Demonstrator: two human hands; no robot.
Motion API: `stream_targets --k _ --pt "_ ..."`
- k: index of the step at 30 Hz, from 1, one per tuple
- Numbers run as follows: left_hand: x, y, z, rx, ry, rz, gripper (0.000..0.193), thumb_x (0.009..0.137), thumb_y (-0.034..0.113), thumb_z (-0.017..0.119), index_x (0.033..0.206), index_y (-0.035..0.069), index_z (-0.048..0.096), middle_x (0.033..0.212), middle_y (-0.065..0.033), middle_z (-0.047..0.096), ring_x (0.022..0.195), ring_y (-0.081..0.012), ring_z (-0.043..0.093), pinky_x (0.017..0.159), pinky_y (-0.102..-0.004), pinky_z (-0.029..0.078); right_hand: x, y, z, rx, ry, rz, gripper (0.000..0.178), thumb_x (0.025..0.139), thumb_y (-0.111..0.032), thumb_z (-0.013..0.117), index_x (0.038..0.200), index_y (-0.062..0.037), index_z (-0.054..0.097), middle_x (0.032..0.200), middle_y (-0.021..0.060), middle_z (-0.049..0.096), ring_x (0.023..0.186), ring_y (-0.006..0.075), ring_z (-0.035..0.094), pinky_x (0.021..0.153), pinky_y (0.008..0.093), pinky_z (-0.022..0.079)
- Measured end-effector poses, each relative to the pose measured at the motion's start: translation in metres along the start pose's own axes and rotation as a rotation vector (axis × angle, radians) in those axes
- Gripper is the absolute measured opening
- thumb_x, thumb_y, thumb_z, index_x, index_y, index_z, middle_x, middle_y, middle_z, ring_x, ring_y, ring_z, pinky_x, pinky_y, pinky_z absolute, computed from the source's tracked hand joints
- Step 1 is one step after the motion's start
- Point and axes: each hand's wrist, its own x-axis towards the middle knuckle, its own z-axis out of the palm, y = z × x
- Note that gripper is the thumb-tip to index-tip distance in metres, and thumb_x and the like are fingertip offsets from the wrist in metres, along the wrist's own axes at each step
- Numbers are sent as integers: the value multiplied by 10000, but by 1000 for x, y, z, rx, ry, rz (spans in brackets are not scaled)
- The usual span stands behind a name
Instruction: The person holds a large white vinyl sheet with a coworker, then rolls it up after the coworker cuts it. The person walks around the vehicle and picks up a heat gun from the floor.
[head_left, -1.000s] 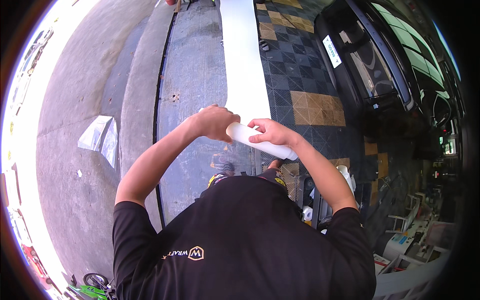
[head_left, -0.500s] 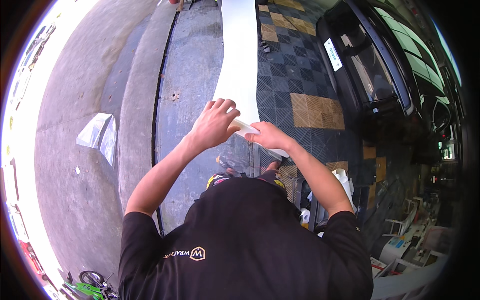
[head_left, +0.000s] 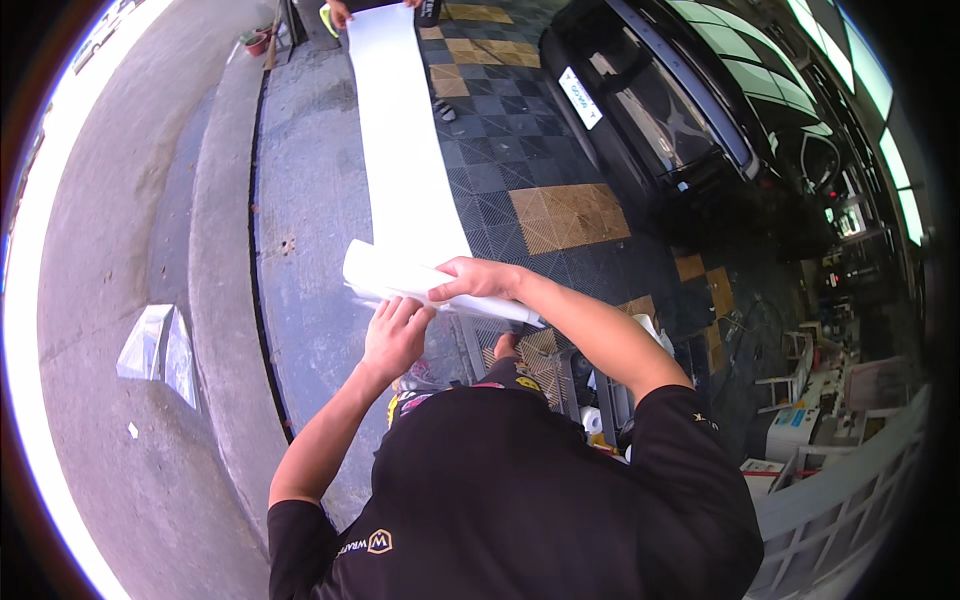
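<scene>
A long white sheet (head_left: 405,140) of film or paper stretches away from me over the floor. Its near end is curled into a loose roll (head_left: 385,268) in front of my body. My right hand (head_left: 480,279) lies over the roll from the right, thumb and fingers closed on it. Lower and to the left, my left hand (head_left: 395,335) has its fingers curled on the near edge of the sheet. What lies under those fingertips is hidden. At the far end another person's hand (head_left: 340,14) grips the sheet's left corner.
A dark car (head_left: 650,110) stands to the right on black and tan floor tiles (head_left: 570,218). Left is a concrete kerb (head_left: 215,220) with a crumpled clear plastic sheet (head_left: 160,350) beyond it. A plant pot (head_left: 255,42) sits far left. A cart (head_left: 615,405) with rolls is by my right elbow.
My left hand has come down and nearer to me, and the right hand now rests across the roll. The sheet's curled end shows wider. The view has shifted, bringing the other person's hands in.
</scene>
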Motion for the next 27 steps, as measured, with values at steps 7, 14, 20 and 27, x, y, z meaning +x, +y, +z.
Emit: stream_targets --k 7,14,20,27 --pt "-154 -44 69 255 -715 -252 254 840 102 568 1079 150 641 998 -111 601 979 -280 615 835 -413 434 -28 -162 -130 -197 151 -27 490 854 -274 734 1180 78 633 1047 153 707 884 183 686 821 293 556" --pt "-298 -106 72 464 -1027 -908 254 952 162 518 1163 188 658 1143 -95 624 1113 -270 615 936 -447 431 -244 -413 -204 -178 446 -512 463 935 -220 643 1239 120 561 1133 259 671 955 270 720 804 359 625" --pt "-260 -102 77 389 -945 -1018 385 863 136 603 1247 109 592 1244 -123 580 1239 -307 539 966 -492 462 -243 -418 -187 -208 340 -499 500 929 -250 658 1232 132 546 1125 276 664 959 272 718 803 359 624" --pt "-76 4 18 -653 -969 -645 440 945 343 597 1286 65 610 1177 -197 678 1109 -334 648 935 -412 501 -142 -221 -95 -131 169 -289 600 831 -370 778 1226 26 559 1084 113 643 1008 159 620 879 276 498"
